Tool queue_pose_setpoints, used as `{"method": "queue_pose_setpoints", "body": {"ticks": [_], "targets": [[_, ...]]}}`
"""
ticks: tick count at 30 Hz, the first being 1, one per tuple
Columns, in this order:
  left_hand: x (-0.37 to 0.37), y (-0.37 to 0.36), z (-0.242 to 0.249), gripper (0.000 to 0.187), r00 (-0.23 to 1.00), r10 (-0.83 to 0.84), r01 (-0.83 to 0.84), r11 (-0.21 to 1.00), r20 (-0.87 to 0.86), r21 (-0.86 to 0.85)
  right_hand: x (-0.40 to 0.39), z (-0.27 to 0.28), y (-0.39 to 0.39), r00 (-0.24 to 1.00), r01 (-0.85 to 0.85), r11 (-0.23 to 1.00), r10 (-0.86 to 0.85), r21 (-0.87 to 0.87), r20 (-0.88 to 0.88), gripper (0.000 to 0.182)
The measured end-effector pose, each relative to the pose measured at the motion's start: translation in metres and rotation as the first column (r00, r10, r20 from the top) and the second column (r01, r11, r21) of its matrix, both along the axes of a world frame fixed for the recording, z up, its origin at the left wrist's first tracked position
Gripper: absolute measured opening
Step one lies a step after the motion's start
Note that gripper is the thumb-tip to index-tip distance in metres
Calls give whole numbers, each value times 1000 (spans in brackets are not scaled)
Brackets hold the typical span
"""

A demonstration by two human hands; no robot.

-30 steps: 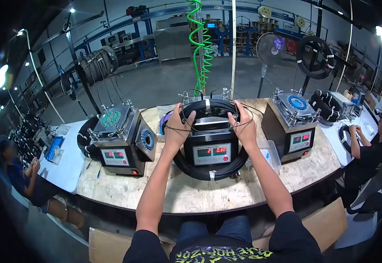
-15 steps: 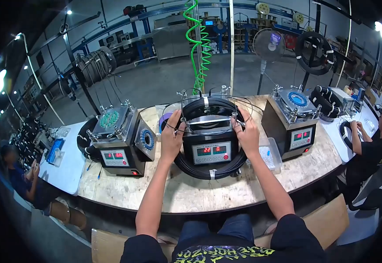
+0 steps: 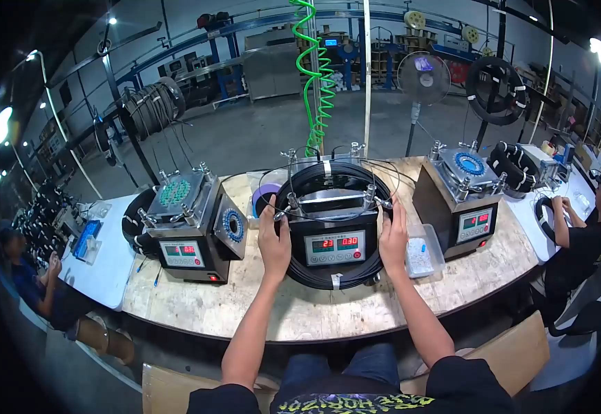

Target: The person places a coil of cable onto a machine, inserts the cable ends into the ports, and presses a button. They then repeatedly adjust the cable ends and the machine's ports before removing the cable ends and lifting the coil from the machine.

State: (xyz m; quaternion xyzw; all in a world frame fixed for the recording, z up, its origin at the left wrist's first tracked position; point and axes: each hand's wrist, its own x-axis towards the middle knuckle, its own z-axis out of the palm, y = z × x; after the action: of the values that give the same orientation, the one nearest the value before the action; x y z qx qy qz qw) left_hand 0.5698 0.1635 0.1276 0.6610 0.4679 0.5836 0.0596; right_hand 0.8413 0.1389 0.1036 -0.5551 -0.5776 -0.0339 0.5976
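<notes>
A coil of black cable (image 3: 335,280), bound with white tape at top and bottom, hangs around the middle machine (image 3: 305,226), which has a red-lit display (image 3: 335,247). My left hand (image 3: 273,243) is closed on the coil's left side, thumb near a small metal knob. On the opposite side my right hand (image 3: 393,243) grips the coil, fingers pointing up. Parts of the fingers are hidden against the cable. Thin cable ends run over the top of the machine near its metal clamp posts (image 3: 369,195).
Similar machines stand left (image 3: 188,224) and right (image 3: 462,200) on the wooden table (image 3: 245,310). A clear plastic box (image 3: 421,255) with small pieces lies by my right hand; a purple roll (image 3: 266,195) sits behind my left. Co-workers sit at both sides. A green coiled hose (image 3: 307,62) hangs ahead.
Both hands have slid down along the coil's sides, away from the clamp posts. The middle display went from 22 and 0 to 23 and 0.30. The view shifted slightly.
</notes>
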Motion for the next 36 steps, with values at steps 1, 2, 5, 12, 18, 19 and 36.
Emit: {"method": "queue_pose_setpoints", "body": {"ticks": [1,2,5,12,18,19,36], "targets": [[0,-1,-1,51,1000,11,-11,1000,-9,2,0,-1,2,1000,4,1000,-4,25,5,60],[1,-1,-1,51,1000,22,-22,1000,-16,6,1,-1,2,1000,0,1000,0,23,-6,60],[5,-6,-12,53,998,44,-43,999,45,-13,-1,0,0,1000,-5,1000,6,13,-24,59],[24,-38,-53,59,972,128,-116,991,194,-72,4,4,1,995,-64,998,65,28,-71,49],[26,-39,-64,61,955,109,-86,992,275,-95,15,45,15,981,-181,983,180,-1,-67,46],[27,-39,-64,61,956,105,-82,992,275,-93,17,55,20,976,-217,976,217,-13,-2,44],[-6,10,34,56,987,-130,128,992,-99,-21,8,66,33,979,-199,974,203,-105,30,38]]}}
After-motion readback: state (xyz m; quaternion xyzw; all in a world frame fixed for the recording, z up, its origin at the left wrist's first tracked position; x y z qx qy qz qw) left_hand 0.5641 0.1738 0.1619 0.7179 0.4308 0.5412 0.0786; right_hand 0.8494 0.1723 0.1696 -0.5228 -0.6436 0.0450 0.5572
